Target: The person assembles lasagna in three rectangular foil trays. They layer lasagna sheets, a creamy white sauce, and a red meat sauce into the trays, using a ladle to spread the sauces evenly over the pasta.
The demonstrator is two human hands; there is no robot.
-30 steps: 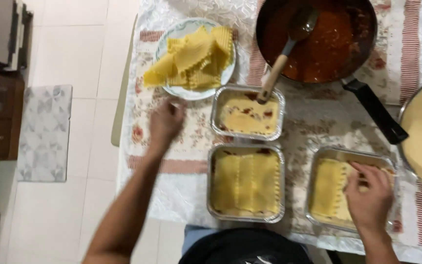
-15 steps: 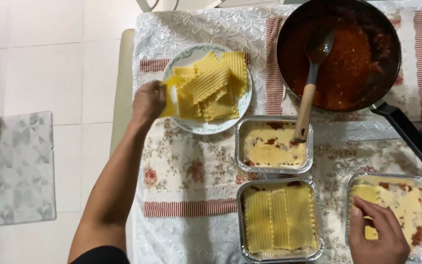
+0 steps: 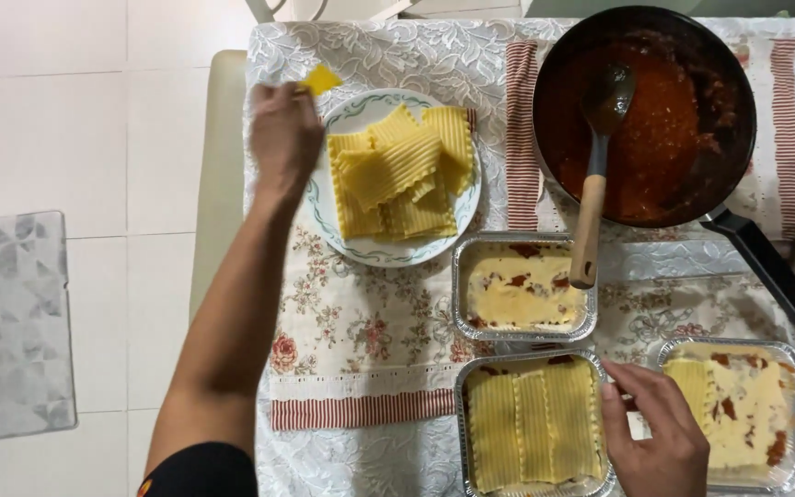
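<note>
A round white plate (image 3: pixel 324 207) with a thin green rim line carries a loose heap of ridged, pale yellow pasta sheets (image 3: pixel 397 170), wavy at their edges and overlapping at angles. The left hand (image 3: pixel 282 138) hovers at the plate's far left edge, fingers pinched shut on a small yellow pasta piece (image 3: pixel 321 79) that sticks up above the knuckles, clear of the heap. Near the person, a shiny crinkled foil tray (image 3: pixel 531 428) holds flat strips of pasta laid side by side; the right hand (image 3: pixel 660 433) rests at its right rim with fingers loosely curled, and whether it pinches anything cannot be told. A second foil tray (image 3: pixel 738 419) to the right shows white sauce blotched red. A black pan (image 3: pixel 646 115) of glossy red sauce sits far right, a wooden-handled ladle (image 3: pixel 595 175) leaning in it.
</note>
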